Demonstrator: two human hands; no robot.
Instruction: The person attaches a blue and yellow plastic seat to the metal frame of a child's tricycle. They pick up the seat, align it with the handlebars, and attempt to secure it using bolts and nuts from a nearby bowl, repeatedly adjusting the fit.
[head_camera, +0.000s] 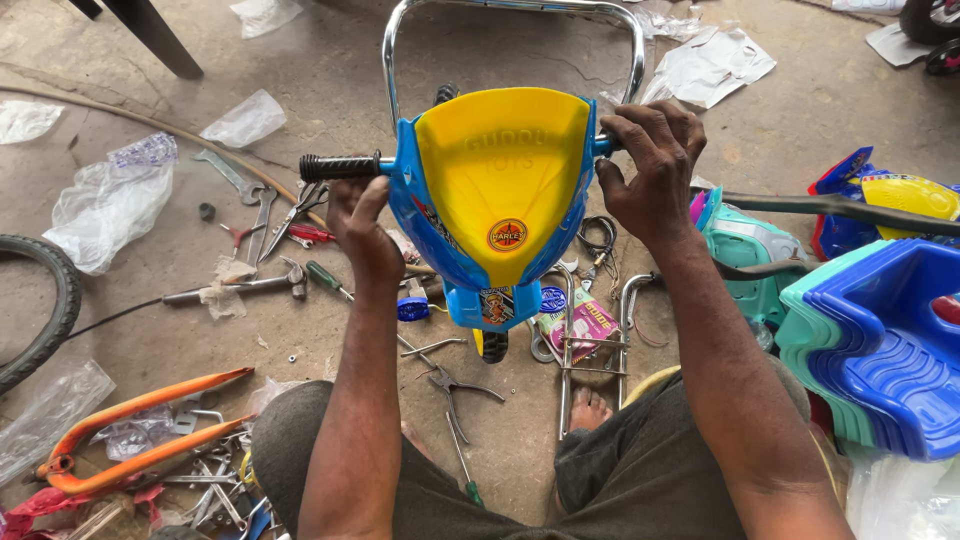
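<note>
A child's tricycle front (500, 190), with a yellow and blue plastic fairing and a chrome hoop behind it, stands upright before me on the concrete floor. My right hand (648, 165) is closed over the right handlebar grip. My left hand (352, 218) sits just under the left handlebar, thumb up against the bar beside the black rubber grip (340, 166). Whether its fingers wrap the bar is hidden. A small black wheel (493, 345) shows below the fairing.
Spanners, pliers, a hammer and screwdrivers (270, 230) lie scattered at left and between my knees. An orange frame fork (140, 430) and a tyre (45, 310) lie at far left. Stacked blue and green plastic seats (880, 340) stand at right. Plastic wrappers litter the floor.
</note>
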